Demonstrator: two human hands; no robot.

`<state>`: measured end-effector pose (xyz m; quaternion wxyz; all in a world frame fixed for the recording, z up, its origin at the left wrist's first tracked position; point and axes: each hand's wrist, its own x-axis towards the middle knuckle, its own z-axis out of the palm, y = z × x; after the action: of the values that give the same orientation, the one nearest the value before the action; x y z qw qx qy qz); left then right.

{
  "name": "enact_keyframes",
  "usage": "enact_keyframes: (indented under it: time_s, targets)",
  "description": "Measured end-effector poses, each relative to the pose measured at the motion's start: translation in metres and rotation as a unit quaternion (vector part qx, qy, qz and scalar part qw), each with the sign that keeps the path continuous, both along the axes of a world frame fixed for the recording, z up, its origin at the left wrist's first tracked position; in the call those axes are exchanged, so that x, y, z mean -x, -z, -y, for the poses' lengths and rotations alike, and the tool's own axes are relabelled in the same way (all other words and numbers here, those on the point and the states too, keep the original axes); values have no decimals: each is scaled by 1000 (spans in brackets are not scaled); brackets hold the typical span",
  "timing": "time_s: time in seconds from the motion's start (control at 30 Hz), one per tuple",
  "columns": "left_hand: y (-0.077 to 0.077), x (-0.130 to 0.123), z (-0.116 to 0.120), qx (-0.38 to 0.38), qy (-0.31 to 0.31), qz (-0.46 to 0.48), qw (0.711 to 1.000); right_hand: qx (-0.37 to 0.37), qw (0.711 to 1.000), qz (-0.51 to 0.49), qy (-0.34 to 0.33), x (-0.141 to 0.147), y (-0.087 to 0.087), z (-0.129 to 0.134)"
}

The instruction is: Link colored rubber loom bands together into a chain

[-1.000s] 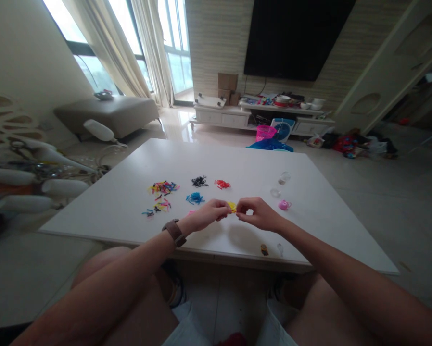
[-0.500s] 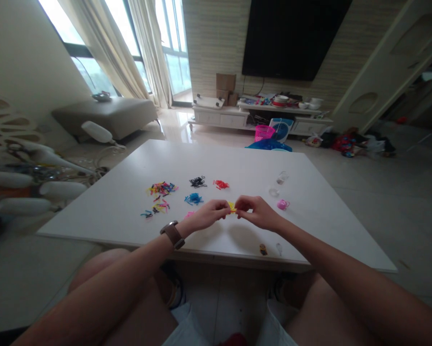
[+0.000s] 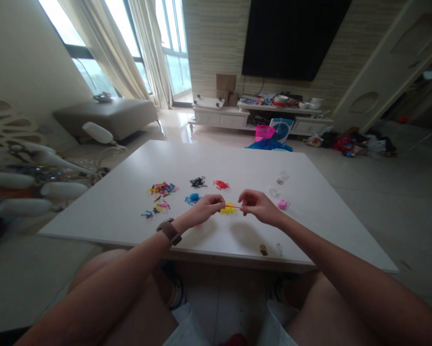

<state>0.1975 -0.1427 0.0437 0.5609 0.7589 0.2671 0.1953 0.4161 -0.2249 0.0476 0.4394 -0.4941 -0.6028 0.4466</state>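
From the band as centre, a small figure (image 3: 263,250) lies at five o'clock, by the near edge of the table (image 3: 331,245). The left hand (image 3: 211,206) pinches the nine-o'clock end of a thin orange-red band (image 3: 233,206); the right hand (image 3: 257,207) pinches its three-o'clock end. In view, it crosses a yellow pile (image 3: 228,211). Farther off, a black pile (image 3: 197,182) sits at ten o'clock.

A white table (image 3: 111,211) is strewn with small bands: a mixed-colour heap (image 3: 163,188) is set leftward, while black (image 3: 197,182), red (image 3: 221,184), blue (image 3: 193,198) and yellow piles (image 3: 229,210) are grouped centrally (the blue is partly hidden). Rightward, a pink trinket (image 3: 283,205) is placed near two clear items (image 3: 282,178); a small figure (image 3: 263,249) is laid near the front edge.
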Motion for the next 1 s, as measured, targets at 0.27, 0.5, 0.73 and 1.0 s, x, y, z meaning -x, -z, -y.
enact_keyframes:
  time_s: [0.27,0.5,0.73,1.0]
  targets:
    - [4,1,-1,-34,-14,-16,999,18,1000,-17,7,-5,3,-3]
    - [15,-11,-7,-56,-14,-3,998,0,999,31,19,8,3,1]
    - [42,-15,-67,-72,-212,-87,971,-28,990,131,39,-1,-2,4]
    - [65,-46,-102,-68,-298,-168,937,-48,978,201,27,2,-17,19]
